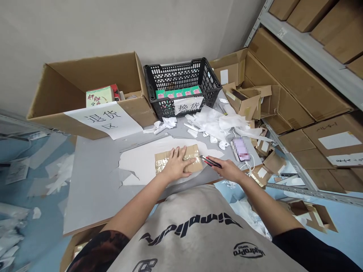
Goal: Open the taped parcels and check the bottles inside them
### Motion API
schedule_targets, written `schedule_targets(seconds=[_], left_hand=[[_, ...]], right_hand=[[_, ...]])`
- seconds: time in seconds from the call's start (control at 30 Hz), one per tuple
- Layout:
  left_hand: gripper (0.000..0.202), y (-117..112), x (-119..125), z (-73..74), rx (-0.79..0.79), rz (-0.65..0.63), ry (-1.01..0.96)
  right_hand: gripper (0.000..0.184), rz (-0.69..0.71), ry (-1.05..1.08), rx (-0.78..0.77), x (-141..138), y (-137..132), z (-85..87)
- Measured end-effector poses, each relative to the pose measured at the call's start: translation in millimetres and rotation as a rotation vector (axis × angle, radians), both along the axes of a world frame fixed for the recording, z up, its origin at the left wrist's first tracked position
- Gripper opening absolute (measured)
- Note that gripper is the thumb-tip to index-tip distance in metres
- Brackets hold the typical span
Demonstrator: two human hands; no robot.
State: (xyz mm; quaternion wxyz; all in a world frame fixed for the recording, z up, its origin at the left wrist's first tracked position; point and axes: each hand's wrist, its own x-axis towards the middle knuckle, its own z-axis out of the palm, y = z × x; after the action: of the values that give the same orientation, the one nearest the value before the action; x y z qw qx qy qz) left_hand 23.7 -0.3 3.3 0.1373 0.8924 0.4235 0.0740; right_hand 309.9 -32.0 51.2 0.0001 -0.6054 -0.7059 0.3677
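A small brown cardboard box (162, 158), sealed with shiny clear tape, lies on a torn white sheet (134, 158) on the grey table. My left hand (178, 164) rests flat on top of the box with its fingers spread. In my right hand (227, 169) is a red and black utility knife (211, 161), held with the fingers wrapped around its handle. Its tip is at the box's right end, on or very near the tape; whether the blade is into it I cannot tell.
Behind stand a large open carton (93, 66) holding several boxes and a black plastic crate (181, 71) with green and pink packs. Scrap paper (212, 122) is heaped in front of the crate. A phone (240, 148) with a white cable lies at right, beside shelves (312, 41) of cartons.
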Motion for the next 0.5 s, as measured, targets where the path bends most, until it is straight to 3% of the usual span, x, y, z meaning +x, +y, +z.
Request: schedule_targets(seconds=[0.27,0.5], left_hand=[[0.073,2,-1,2.8,-0.006,-0.014,-0.01],[0.071,2,-2,-0.3,0.002,-0.023,-0.009]], right_hand=[[0.052,-0.015,-0.045,0.015,-1,-5,-0.4],[0.053,0.061,-0.261,0.103,-18,-6,4.6]])
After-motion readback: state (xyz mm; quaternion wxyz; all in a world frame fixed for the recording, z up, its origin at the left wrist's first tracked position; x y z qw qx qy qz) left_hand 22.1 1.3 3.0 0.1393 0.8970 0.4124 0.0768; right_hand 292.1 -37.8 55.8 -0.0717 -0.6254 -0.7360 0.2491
